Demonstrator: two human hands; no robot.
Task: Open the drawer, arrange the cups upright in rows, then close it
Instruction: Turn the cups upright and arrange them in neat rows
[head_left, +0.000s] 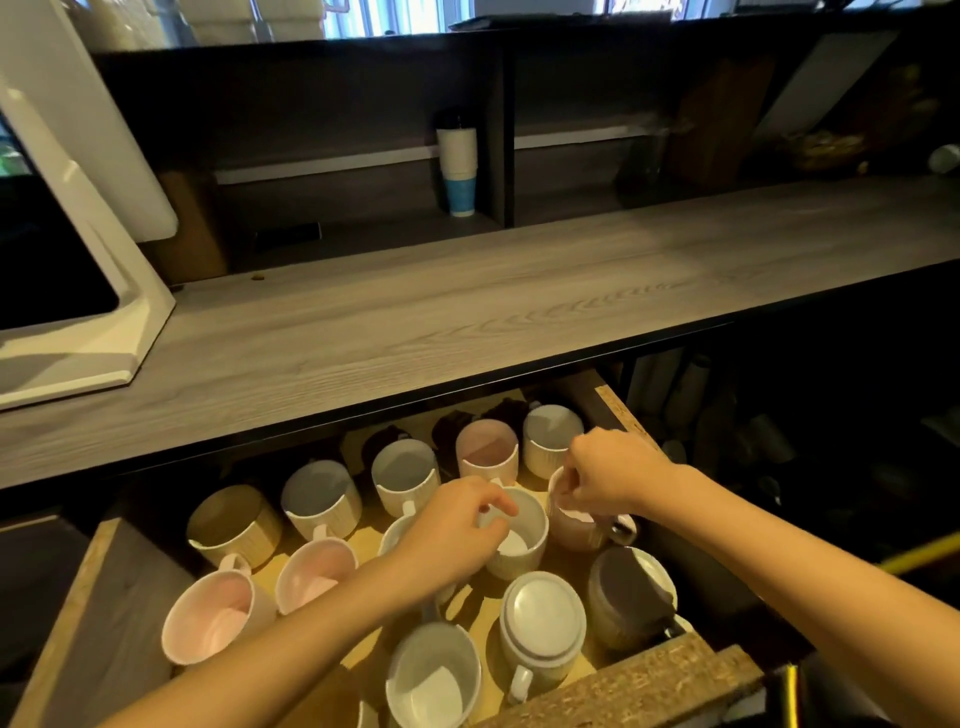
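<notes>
Reaching into the open chipboard-edged wooden drawer (654, 680), the left hand (457, 535) curls over the rim of a white ribbed ceramic cup (519, 535), thumb and fingers pinching its near lip. Just right of it, the right hand (608, 475) closes its fingers on the rim of a pale pink ribbed cup (574, 527) near the drawer's right wall; how far the fingers go inside that cup cannot be told.

Beyond both hands stands a row of upright cups: a tan one (236, 525), two white ones (322, 499) (406, 475), a pink one (487, 451) and another white one (550, 434). Left of the left forearm sit two pink-lined mugs (213, 616) (317, 571), mouths up. Nearer than the left hand, a white mug (434, 675) stands upright beside a white mug turned base-up (543, 623). Below the right wrist a dark brown cup (626, 597) lies tipped against a white one behind it.

Above the drawer runs a grey wood-grain countertop (467, 306).
</notes>
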